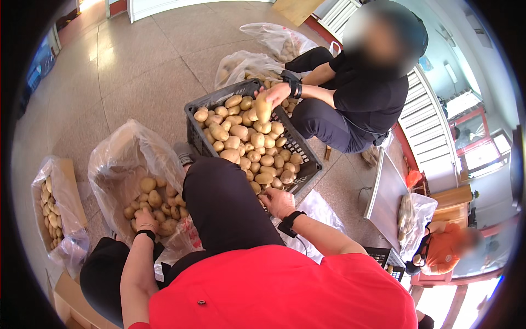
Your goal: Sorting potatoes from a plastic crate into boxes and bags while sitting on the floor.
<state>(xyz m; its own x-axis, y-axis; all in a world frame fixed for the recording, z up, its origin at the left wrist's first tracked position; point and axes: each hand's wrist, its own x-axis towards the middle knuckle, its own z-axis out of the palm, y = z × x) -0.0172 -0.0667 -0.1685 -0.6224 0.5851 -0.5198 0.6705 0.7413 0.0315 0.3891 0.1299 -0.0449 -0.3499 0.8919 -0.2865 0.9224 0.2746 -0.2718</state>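
Potatoes (263, 152) fill a black plastic crate (191, 123) in front of me. My right hand (280, 203) is at the crate's near edge, fingers bent beside the potatoes; whether it holds one I cannot tell. To the left stands a container lined with a clear plastic bag (119, 152), with potatoes (155, 199) in its lower part. My left hand (146, 222) reaches down into it, its fingertips at the potatoes and partly hidden. Each of my wrists wears a black band. Across the crate, a co-worker's hand (276, 94) holds a long potato (263, 107) above the others.
The co-worker in black (370, 94) squats at the crate's far right. Plastic bags of potatoes (246, 68) lie behind it. A lined box of potatoes (51, 214) stands far left, a cardboard box (78, 300) below it. Another person in orange (444, 251) is at right, near a metal-edged panel (384, 201).
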